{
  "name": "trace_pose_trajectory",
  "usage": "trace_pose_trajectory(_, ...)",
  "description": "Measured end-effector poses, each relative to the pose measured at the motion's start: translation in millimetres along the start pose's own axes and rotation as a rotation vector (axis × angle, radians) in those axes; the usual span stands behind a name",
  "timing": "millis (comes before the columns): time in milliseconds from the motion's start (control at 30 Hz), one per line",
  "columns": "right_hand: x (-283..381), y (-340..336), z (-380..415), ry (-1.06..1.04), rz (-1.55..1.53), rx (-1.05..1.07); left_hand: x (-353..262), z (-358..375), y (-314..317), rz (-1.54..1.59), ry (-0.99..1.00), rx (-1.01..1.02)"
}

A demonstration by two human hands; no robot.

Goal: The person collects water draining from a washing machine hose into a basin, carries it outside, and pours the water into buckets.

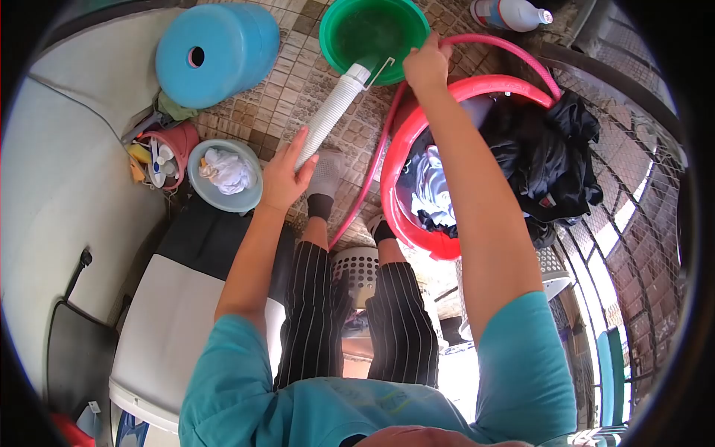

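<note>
My left hand (pixel 287 173) is wrapped round a white corrugated drain hose (pixel 333 112), which slants up and away from me. The hose's smooth end, with a bent hook piece beside it, points over the near rim of a green basin (pixel 325 46). Murky water lies in that basin. At the basin's right rim, my right hand (pixel 427 67) is closed on the edge, its fingertips partly hidden. A pink hose (pixel 514 48) runs up to this hand and shows again below it, trailing down the tiled floor.
On the right stands a red tub (pixel 395 175) with wet clothes; dark garments (pixel 547 149) hang over its side. A blue stool (pixel 212 59), a pale basin (pixel 195 179) with white cloth and a pink bucket (pixel 182 141) are left. A bottle (pixel 514 13) lies at the back.
</note>
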State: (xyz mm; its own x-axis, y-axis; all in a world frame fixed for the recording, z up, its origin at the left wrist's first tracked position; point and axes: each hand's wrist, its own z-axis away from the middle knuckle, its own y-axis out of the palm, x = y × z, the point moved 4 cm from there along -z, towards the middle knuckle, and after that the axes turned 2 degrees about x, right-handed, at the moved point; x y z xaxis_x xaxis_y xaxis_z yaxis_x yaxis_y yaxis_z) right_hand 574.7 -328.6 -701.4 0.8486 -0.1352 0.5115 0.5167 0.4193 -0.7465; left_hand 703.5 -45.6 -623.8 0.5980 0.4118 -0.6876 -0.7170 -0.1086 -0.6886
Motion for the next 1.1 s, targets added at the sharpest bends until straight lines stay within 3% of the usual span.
trace_pose_trajectory(33, 20.8, -19.2, 18.8, -0.360, 0.170, -0.283, 2.0, -2.8, 2.7, 0.003, 0.001, 0.003)
trace_pose_trajectory(100, 42.3, -57.4, 42.0, -0.565, 0.259, -0.182, 6.9, -12.3, 7.1, -0.042, 0.024, -0.019)
trace_pose_trajectory(233, 29.8, -76.4, 62.9, -0.394, 0.349, -0.337, 12.0, -30.5, 11.1, -0.029, 0.067, -0.069)
trace_pose_trajectory(300, 11.6, -65.1, 64.4, -0.166, 0.187, -0.412, 16.6, -37.5, 14.8, -0.025, -0.013, -0.011)
trace_pose_trajectory(333, 9.4, -58.8, 66.0, -0.131, 0.277, -0.333, 17.3, -39.7, 15.5, -0.025, -0.009, -0.011)
trace_pose_trajectory(433, 6.9, -54.8, 67.3, -0.159, 0.202, -0.425, 22.9, -37.6, 17.4, -0.024, -0.045, 0.017)
trace_pose_trajectory(700, 16.2, -58.8, 68.9, -0.202, 0.228, -0.431, 28.0, -43.5, 20.8, 0.033, -0.137, 0.084)
trace_pose_trajectory(1100, 17.0, -56.9, 66.4, -0.199, 0.291, -0.404, 20.5, -36.3, 7.6, 0.021, -0.045, 0.029)
